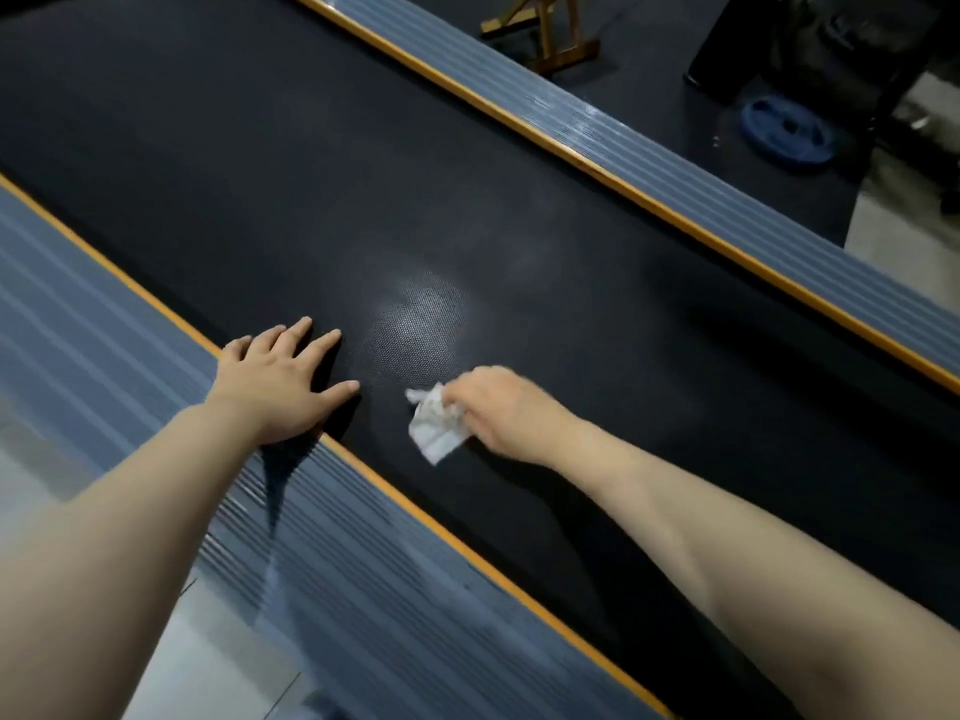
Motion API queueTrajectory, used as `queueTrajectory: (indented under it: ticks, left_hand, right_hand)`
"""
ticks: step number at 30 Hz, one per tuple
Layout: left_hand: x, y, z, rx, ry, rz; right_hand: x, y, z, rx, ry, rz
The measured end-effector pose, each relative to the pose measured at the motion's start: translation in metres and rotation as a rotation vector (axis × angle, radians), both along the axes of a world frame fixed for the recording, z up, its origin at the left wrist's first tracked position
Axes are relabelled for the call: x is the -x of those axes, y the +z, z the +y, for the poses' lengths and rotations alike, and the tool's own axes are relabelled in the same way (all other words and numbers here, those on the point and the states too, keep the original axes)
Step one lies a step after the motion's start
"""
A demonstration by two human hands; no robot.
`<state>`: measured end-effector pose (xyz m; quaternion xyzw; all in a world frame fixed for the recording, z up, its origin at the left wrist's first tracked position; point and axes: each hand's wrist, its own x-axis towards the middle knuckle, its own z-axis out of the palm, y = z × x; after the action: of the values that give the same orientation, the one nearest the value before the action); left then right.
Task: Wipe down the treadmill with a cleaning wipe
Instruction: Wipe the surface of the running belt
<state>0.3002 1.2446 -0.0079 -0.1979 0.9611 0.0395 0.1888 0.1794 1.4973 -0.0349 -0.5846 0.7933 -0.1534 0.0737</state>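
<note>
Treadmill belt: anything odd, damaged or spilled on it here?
No damage shows. The black belt has a pale hazy patch just ahead of the crumpled wipe held by the right hand; whether sheen or residue is unclear. The left hand rests flat.

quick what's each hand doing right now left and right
Left hand: open, fingers spread flat on the treadmill belt.
Right hand: closed, gripping the crumpled white wipe against the belt.

Dark rubber floor (675, 85), a wooden stand (545, 33), a blue weight plate (782, 132) beyond.
</note>
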Motion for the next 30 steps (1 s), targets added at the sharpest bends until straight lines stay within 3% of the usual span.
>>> queueTrajectory:
  ticks: [4, 6, 10, 12, 14, 17, 19, 20, 21, 23, 25, 26, 28, 30]
  left_hand:
    - [0.0, -0.006, 0.004, 0.037, 0.0, -0.019]
    - [0.006, -0.011, 0.013, 0.065, 0.034, -0.026]
    - [0.04, -0.02, 0.046, 0.011, -0.032, 0.182]
    - [0.06, -0.028, 0.057, -0.04, -0.139, 0.215]
    - [0.076, -0.036, 0.063, -0.04, -0.168, 0.243]
    - [0.085, -0.047, 0.059, -0.033, -0.146, 0.294]
    - [0.085, -0.052, 0.057, -0.018, -0.148, 0.312]
    - [0.085, -0.053, 0.056, -0.015, -0.148, 0.323]
    - [0.084, -0.054, 0.056, -0.015, -0.148, 0.33]
    - [0.084, -0.057, 0.056, -0.014, -0.152, 0.344]
    - [0.083, -0.058, 0.057, -0.006, -0.152, 0.352]
    - [0.083, -0.059, 0.057, 0.001, -0.145, 0.358]
    - [0.084, -0.058, 0.057, -0.002, -0.142, 0.358]
    - [0.085, -0.057, 0.059, -0.013, -0.143, 0.35]
  right_hand:
    - [0.13, -0.01, 0.033, 0.144, -0.618, 0.032]
    - [0.196, -0.012, 0.066, 0.105, -0.924, 0.088]
    - [0.247, -0.01, 0.06, 0.041, -1.154, 0.052]
    - [0.219, -0.008, 0.038, 0.112, -1.033, 0.055]
    - [0.148, -0.012, 0.033, 0.232, -0.666, 0.034]
    - [0.046, 0.0, 0.048, 0.129, -0.049, -0.176]
    - [0.053, 0.009, 0.049, -0.007, 0.16, -0.132]
    - [0.077, 0.01, 0.045, 0.008, 0.151, -0.06]
    - [0.113, 0.007, 0.044, 0.069, 0.039, -0.002]
    - [0.205, 0.003, 0.051, 0.144, -0.427, 0.136]
    - [0.276, 0.002, 0.071, 0.028, -0.873, 0.167]
    - [0.293, 0.0, 0.077, 0.0, -0.998, 0.163]
    - [0.287, -0.008, 0.069, 0.019, -1.123, 0.123]
    - [0.245, -0.014, 0.061, 0.092, -1.073, 0.112]
